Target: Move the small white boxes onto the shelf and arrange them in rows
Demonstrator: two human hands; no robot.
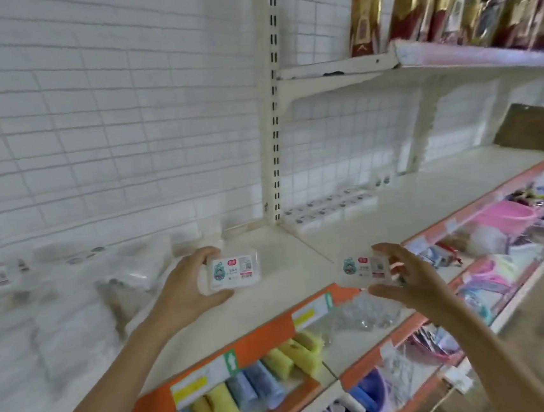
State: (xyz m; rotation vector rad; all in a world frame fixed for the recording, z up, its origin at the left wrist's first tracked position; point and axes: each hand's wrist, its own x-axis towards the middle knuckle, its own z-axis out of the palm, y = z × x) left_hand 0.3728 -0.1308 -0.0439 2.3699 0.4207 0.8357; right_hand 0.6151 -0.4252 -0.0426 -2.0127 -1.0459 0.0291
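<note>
Left hand (pixel 185 282) and right hand (pixel 404 279) each pinch a small white box (pixel 233 271), second box (pixel 366 268) over the shelf (pixel 397 207) front edge, labels up, probably headed for the back-edge rows (pixel 327 205).

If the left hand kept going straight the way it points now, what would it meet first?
The left hand, gripping a small white box, points toward the back of the shelf. Bare shelf lies ahead, then probably the upright post beside the row of boxes; depth is unclear.

Glossy plastic boxes (pixel 233 271), matt painted shelf (pixel 413 199)
</note>
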